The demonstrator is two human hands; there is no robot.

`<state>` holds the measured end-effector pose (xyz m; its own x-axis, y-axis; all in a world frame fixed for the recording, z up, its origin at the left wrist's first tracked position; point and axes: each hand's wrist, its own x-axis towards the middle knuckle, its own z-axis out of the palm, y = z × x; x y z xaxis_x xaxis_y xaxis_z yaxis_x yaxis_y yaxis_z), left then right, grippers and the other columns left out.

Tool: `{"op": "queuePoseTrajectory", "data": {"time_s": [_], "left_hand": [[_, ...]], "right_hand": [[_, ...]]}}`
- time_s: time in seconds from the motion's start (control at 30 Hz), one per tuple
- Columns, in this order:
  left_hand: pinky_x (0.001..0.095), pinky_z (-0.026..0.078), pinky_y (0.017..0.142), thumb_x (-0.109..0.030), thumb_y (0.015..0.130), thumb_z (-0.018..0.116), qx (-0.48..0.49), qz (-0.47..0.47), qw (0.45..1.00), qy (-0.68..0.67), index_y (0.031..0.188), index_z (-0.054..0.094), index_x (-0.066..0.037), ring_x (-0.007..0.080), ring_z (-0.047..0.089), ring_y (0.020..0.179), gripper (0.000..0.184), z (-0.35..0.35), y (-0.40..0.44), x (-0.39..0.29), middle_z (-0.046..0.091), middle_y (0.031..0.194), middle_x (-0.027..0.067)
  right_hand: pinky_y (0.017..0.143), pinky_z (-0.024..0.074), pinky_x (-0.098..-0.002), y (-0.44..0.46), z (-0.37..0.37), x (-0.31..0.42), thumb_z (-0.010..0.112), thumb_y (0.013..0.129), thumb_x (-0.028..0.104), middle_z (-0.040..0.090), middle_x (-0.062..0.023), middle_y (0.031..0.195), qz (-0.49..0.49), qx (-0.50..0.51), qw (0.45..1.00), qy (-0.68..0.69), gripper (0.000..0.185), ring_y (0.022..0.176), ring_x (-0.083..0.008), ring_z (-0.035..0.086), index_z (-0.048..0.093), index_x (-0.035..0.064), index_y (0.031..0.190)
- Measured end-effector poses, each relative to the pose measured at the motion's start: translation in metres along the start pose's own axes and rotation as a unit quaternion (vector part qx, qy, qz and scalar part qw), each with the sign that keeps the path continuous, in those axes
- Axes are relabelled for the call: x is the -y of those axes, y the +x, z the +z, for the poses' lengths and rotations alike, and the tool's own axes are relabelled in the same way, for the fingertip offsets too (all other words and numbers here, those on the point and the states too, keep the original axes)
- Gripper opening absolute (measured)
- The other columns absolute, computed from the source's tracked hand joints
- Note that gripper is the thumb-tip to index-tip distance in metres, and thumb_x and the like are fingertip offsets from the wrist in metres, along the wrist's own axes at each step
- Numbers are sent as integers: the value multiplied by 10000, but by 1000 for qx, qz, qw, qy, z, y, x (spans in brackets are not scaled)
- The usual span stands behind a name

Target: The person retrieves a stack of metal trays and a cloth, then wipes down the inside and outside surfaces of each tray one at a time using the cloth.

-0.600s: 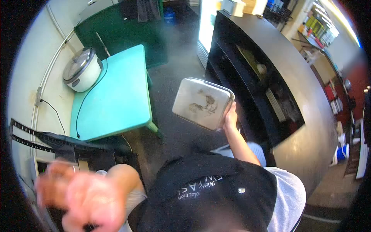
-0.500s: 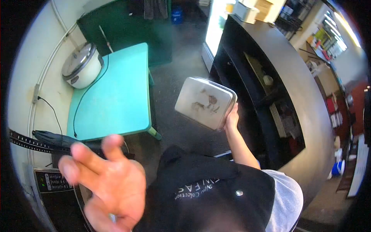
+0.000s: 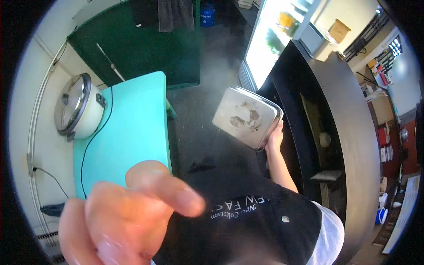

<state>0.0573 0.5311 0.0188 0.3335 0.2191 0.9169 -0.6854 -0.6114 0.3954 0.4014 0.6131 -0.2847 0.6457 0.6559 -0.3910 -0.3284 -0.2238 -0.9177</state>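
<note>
Turquoise table (image 3: pixel 134 128), rice cooker (image 3: pixel 84 110), left hand (image 3: pixel 128 212) in front

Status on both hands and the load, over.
Right hand holding metal container by one side. Left hand raised near camera, nothing visible in it, blocking view of part of turquoise table.

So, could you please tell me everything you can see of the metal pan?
The metal pan is rectangular and silvery, with rounded corners and a shiny rim along its far and right edges. Dark, uneven smudges mark the middle of its broad, flat face, which is turned towards the camera. It is held tilted in the air, appearing in view between the turquoise table and the dark counter. The right hand grips its right edge.
</note>
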Motion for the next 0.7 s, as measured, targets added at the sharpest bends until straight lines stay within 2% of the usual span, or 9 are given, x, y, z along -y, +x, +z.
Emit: {"op": "queuePoseTrajectory", "data": {"time_s": [0.1,0.2,0.3,0.33,0.37,0.43,0.5,0.67,0.7], "left_hand": [[640,310,994,-293,914,598,77,59,995,-37,1105,626,-394,172,230,1370,217,-57,30,64,409,1331,-119],[569,368,978,-251,861,669,-22,3,992,-121,955,693,-324,173,345,1277,121,-90,51,126,471,1256,-87],[505,397,957,-163,790,729,-30,88,991,100,1028,662,-269,194,392,1200,270,-138,57,180,491,1214,-41],[481,399,931,-224,826,697,43,21,993,-105,1175,601,-316,220,387,1215,374,-182,46,164,468,1272,-36],[483,405,921,-218,827,697,18,39,995,-87,1154,604,-309,211,391,1204,352,-202,55,184,467,1258,-43],[488,416,901,-207,830,696,-10,47,997,-61,1111,610,-296,194,398,1184,306,-221,79,232,465,1230,-58],[494,428,881,-196,834,694,-12,41,998,-52,1068,616,-282,177,406,1164,261,-238,100,274,464,1202,-73],[513,450,835,-181,835,698,-26,-26,998,56,889,587,-194,152,429,1064,124,-286,141,379,455,1080,-80],[523,451,830,-316,843,690,34,-189,979,67,913,601,-188,139,407,1099,171,-305,155,372,451,1088,-80]], "right_hand": [[929,462,-354,58,44,12,334,1001,524,622,-146,1174,-17,-29,999,37,636,1054,-243,598,573,-31,1200],[874,476,-322,113,85,33,349,1018,474,638,-122,1111,-72,-45,995,53,582,977,-197,601,588,-37,1163],[813,480,-305,185,123,54,340,1029,441,657,-99,1025,-174,-13,985,5,564,896,-171,603,611,-48,1097],[772,477,-291,214,134,57,344,1037,403,664,-75,941,-205,-18,978,-36,542,836,-153,597,627,-60,1033],[768,477,-293,235,153,70,366,1035,369,666,-88,906,-242,4,969,-39,511,826,-149,595,637,-62,1000],[767,480,-318,282,184,91,407,1023,338,679,-136,899,-269,6,950,-158,465,837,-186,618,641,-63,986],[768,485,-381,330,228,110,473,983,331,671,-231,901,-335,5,920,-203,427,839,-323,653,637,-63,998],[683,475,-431,427,335,164,553,930,373,640,-214,808,-459,32,812,-358,374,759,-377,626,652,13,917],[663,475,-429,443,356,170,577,916,375,633,-204,782,-523,35,791,-315,356,742,-368,625,648,27,890]]}}
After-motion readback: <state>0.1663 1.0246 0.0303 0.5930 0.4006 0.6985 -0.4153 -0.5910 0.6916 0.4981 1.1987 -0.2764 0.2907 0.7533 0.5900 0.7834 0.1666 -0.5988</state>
